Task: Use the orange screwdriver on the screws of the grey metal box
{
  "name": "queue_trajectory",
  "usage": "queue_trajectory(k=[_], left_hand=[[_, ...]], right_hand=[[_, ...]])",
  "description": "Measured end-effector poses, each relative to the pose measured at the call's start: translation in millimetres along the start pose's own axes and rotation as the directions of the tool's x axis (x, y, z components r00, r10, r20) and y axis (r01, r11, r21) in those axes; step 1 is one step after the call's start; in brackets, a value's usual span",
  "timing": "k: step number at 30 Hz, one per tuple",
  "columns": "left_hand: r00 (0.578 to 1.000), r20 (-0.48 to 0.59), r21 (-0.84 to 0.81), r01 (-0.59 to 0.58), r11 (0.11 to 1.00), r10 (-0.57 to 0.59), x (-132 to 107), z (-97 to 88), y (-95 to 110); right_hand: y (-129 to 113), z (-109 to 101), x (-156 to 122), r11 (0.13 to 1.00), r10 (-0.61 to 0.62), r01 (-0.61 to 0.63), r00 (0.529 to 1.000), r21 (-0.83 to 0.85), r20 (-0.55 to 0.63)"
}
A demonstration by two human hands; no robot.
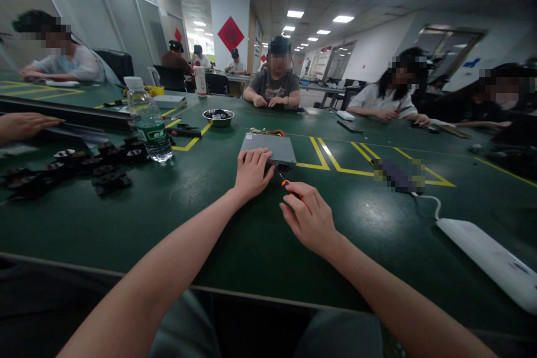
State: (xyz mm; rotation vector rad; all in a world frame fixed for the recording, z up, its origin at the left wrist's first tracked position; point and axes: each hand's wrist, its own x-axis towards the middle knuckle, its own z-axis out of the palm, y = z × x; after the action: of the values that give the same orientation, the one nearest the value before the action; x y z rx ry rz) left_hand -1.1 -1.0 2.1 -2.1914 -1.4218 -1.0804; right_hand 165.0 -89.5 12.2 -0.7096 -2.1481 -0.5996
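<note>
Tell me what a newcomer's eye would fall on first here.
The two bare arms meeting mid-table: the left hand rests on a grey metal box, the right hand holds an orange-handled screwdriver at its near edge. Next, the water bottle and a spread of black parts at left, and a white power strip at right.

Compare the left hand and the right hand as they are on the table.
The left hand rests with bent fingers on the near edge of the grey metal box; the right hand grips an orange-handled screwdriver. The left hand lies farther out, the right hand nearer the person and off the box. Both are bare and sit over the green table.
</note>
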Motion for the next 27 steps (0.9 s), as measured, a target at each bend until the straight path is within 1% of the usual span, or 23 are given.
queue_trajectory(k=[4, 6, 8, 13, 17, 19, 22, 24, 27], left_hand=[[1.000, -0.004, -0.006, 0.003, 1.000, -0.003, 0.1, -0.2, 0.8], [1.000, 0.000, -0.009, 0.005, 1.000, -0.005, 0.0, -0.3, 1.1], [1.000, 0.005, -0.013, 0.008, 1.000, -0.008, -0.1, -0.5, 1.0], [1.000, 0.010, -0.012, 0.013, 1.000, -0.012, -0.2, -0.7, 0.7], [1.000, 0.007, -0.003, 0.012, 1.000, -0.012, 0.0, 0.2, 0.5], [1.000, 0.003, -0.003, 0.010, 1.000, -0.010, 0.2, 0.6, 0.4], [1.000, -0.001, -0.008, 0.011, 1.000, -0.011, 0.2, 0.6, 0.5], [1.000, 0.000, -0.012, 0.013, 1.000, -0.013, 0.1, 0.4, 0.6], [1.000, 0.007, -0.016, 0.014, 1.000, -0.013, -0.2, 0.1, 0.9]], right_hand=[[-0.2, 0.9, -1.2, 0.999, -0.052, 0.052, 0.998, 0.005, 0.032], [-0.4, 1.2, -1.6, 0.998, -0.058, 0.057, 0.998, 0.021, 0.039], [-0.2, 1.0, -1.4, 0.999, -0.041, 0.040, 0.999, 0.023, 0.031], [1.3, 1.0, -2.2, 0.999, -0.022, 0.022, 1.000, -0.042, -0.008], [1.5, 2.8, -3.6, 0.998, -0.063, 0.063, 0.998, 0.017, -0.031], [1.5, 2.9, -2.7, 0.998, -0.048, 0.049, 0.998, 0.031, -0.031], [1.2, 1.5, -0.4, 1.000, 0.008, -0.008, 0.999, -0.012, -0.045], [0.7, 0.7, 0.5, 0.999, -0.007, 0.006, 1.000, -0.033, -0.030], [-0.4, 0.4, 0.3, 0.997, -0.076, 0.077, 0.997, -0.021, 0.033]])
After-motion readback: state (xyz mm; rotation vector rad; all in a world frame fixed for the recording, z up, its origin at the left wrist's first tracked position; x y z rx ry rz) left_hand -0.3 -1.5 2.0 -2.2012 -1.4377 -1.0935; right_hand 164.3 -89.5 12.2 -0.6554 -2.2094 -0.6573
